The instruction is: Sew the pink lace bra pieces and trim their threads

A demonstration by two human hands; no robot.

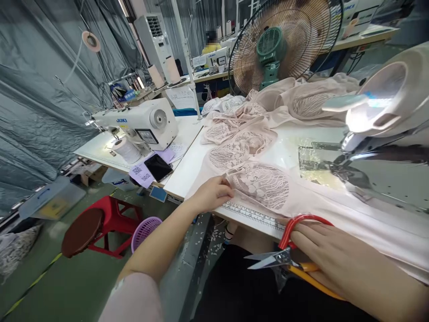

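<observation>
A pale pink lace bra (263, 185) lies along the front edge of the white sewing table, its smooth band running off to the right. My left hand (212, 193) pinches the bra's edge beside the lace cup, thumb and fingers together. My right hand (330, 257) is closed around scissors (283, 257) with one red and one orange handle; their blades point left and stand a little apart, just off the table edge. Fingertips of that hand are partly hidden behind the red handle. A printed measuring tape (251, 214) runs along the table edge below the bra.
More bras (301, 98) are heaped behind. At right stands a lit sewing machine (385, 98); a large fan (271, 49) is at the back. Leftward are a JUKI machine (140, 123), a phone (158, 167), a red stool (107, 223) and a purple basket (144, 230). A person in yellow (212, 47) sits far back.
</observation>
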